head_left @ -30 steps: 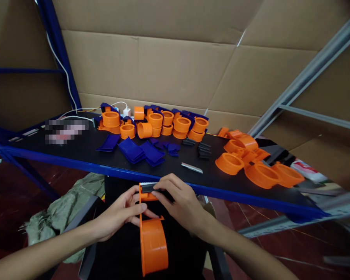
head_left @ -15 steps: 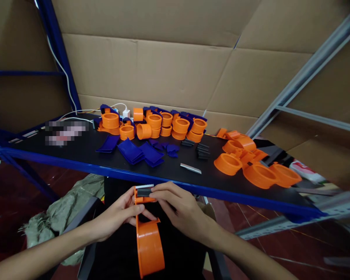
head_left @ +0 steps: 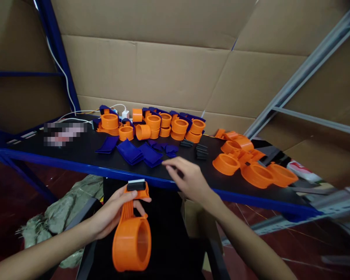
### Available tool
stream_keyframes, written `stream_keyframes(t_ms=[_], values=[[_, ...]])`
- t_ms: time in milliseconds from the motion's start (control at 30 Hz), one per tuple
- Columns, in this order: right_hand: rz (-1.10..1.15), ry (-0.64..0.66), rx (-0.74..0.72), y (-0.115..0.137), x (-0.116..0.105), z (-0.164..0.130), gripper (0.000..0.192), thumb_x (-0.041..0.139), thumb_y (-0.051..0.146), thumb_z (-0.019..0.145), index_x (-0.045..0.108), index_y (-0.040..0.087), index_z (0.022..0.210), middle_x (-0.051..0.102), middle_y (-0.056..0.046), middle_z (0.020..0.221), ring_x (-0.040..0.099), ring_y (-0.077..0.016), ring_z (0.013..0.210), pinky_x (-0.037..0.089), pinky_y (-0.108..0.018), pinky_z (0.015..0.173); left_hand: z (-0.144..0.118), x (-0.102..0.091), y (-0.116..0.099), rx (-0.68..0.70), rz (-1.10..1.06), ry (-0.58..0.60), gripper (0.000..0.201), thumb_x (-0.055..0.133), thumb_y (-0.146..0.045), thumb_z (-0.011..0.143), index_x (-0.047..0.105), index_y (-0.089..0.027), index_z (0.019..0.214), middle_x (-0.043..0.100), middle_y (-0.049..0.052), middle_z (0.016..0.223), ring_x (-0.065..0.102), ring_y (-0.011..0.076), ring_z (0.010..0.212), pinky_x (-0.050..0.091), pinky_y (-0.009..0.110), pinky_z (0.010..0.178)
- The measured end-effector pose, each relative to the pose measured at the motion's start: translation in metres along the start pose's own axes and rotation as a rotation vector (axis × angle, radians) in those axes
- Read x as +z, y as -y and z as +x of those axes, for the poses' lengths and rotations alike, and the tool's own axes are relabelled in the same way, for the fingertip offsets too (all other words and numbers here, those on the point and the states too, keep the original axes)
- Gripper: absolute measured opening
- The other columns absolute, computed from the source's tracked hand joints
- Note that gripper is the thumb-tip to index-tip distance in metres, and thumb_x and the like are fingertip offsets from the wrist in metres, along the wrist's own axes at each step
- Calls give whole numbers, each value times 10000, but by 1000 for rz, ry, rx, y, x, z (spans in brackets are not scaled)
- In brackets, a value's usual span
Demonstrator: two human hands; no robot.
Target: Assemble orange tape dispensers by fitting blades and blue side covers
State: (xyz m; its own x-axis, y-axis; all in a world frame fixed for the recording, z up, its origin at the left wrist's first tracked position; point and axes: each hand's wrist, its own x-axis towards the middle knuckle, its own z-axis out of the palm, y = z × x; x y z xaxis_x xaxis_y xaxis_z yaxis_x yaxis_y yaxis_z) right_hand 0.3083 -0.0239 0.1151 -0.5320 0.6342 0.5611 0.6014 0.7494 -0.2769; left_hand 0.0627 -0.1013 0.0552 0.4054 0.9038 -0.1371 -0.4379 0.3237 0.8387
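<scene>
My left hand (head_left: 113, 210) is closed around the handle of an orange tape dispenser (head_left: 128, 245), its large ring hanging down over my lap. At the dispenser's upper end, a white toothed blade (head_left: 136, 181) stands above a black roller (head_left: 136, 186), with my left thumb at the roller's lower edge. My right hand (head_left: 189, 181) is raised at the table's front edge, apart from the dispenser. Its fingers are loosely curled with a gap at the thumb, and no object shows in them. Nearest its fingertips lie dark blue plastic plates (head_left: 151, 154) and small blue pieces (head_left: 171, 150).
Orange dispensers with blue parts (head_left: 179, 128) stand in a row at the back. More orange dispenser bodies (head_left: 256, 175) are piled on the right. Black rollers (head_left: 202, 151) lie mid-table. A blue rail (head_left: 84, 168) edges the black table; cardboard (head_left: 175, 74) walls the back.
My right hand has left the roller and moved up and right to the table edge, where it now covers the metal strip. My left hand has turned the dispenser and shifted it slightly left.
</scene>
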Motion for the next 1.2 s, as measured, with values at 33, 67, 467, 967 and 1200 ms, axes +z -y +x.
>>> stream_keyframes(t_ms=[33, 67, 467, 967, 1200], values=[[-128, 22, 57, -13, -3, 8, 229, 532, 228, 982, 656, 201, 1173, 696, -89, 1150, 635, -225, 1074, 533, -368, 906, 0, -2, 0, -35, -36, -4, 330, 580, -423, 942, 637, -130, 1083, 755, 112, 897, 715, 204, 694, 547, 303, 658], [-249, 66, 104, -25, -5, 15, 258, 543, 243, 976, 648, 200, 1207, 688, -98, 1175, 615, -247, 1107, 532, -385, 900, 1, -4, 0, -80, -73, 3, 403, 533, -492, 951, 657, -117, 1033, 739, 96, 782, 705, 203, 648, 550, 309, 649], [-375, 319, -46, -36, -1, 13, 317, 566, 338, 971, 660, 197, 1239, 633, -113, 1138, 568, -256, 1112, 514, -384, 910, 10, -18, 4, -324, -217, 0, 586, 485, -687, 884, 676, -133, 872, 596, 21, 532, 666, 192, 513, 499, 252, 507], [-126, 294, -62, -22, -11, 4, 129, 584, 234, 955, 680, 218, 1039, 613, -100, 1082, 582, -234, 1058, 515, -394, 918, 11, -21, 0, -228, -258, 22, 555, 473, -628, 919, 676, -117, 993, 625, 37, 601, 663, 186, 528, 545, 281, 563], [294, 289, -44, 23, 7, -13, 125, 559, 206, 976, 660, 240, 1042, 521, -75, 1416, 569, -193, 1228, 494, -353, 1023, 7, -13, 3, -228, -207, 11, 461, 521, -567, 931, 579, -168, 1156, 746, 125, 898, 721, 216, 580, 563, 298, 540]])
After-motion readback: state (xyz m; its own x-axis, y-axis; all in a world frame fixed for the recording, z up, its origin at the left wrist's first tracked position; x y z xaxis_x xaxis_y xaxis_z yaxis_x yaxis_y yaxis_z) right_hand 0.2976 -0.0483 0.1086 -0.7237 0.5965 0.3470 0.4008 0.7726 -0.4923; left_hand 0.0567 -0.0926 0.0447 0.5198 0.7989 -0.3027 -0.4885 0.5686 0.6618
